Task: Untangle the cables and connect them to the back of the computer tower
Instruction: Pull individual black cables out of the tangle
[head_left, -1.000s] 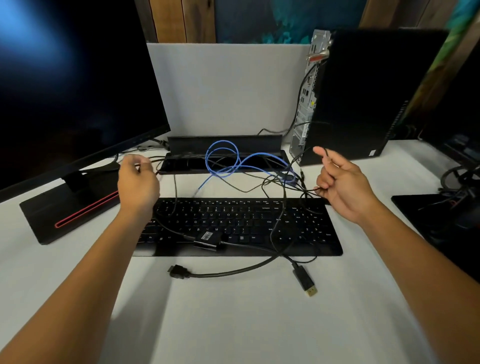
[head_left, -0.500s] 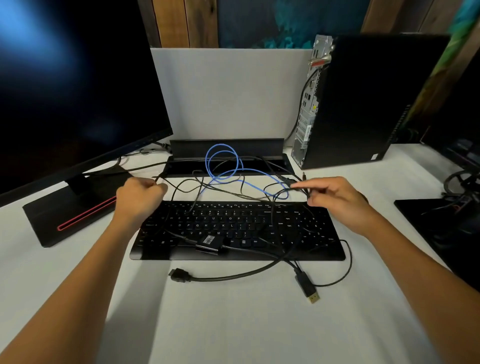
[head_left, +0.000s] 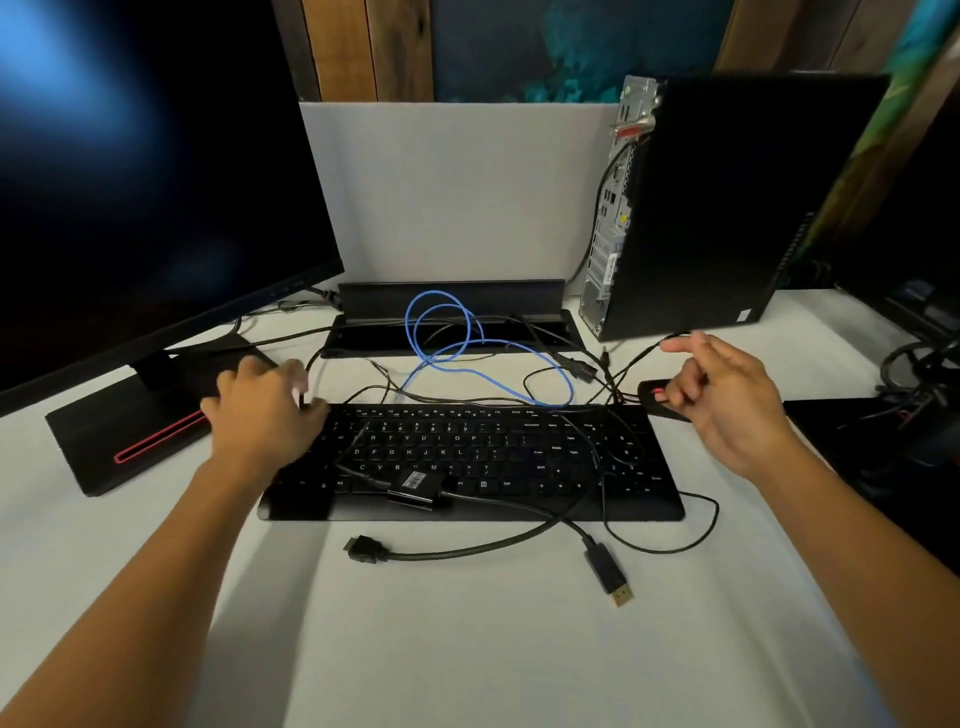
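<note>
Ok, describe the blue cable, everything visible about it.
The blue cable is thin, round and bright blue, with a smooth plastic-looking jacket. It lies loosely coiled in a few overlapping loops, partly over the black tray behind the keyboard, then trails right to the keyboard's top edge. Thin black cables cross it. Its ends are hard to make out. Neither hand touches it.

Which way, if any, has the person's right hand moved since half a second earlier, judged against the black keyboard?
Yes. The right hand has moved right, off the black keyboard's top edge, and now hangs beyond its right end, fingers loosely curled.
</note>
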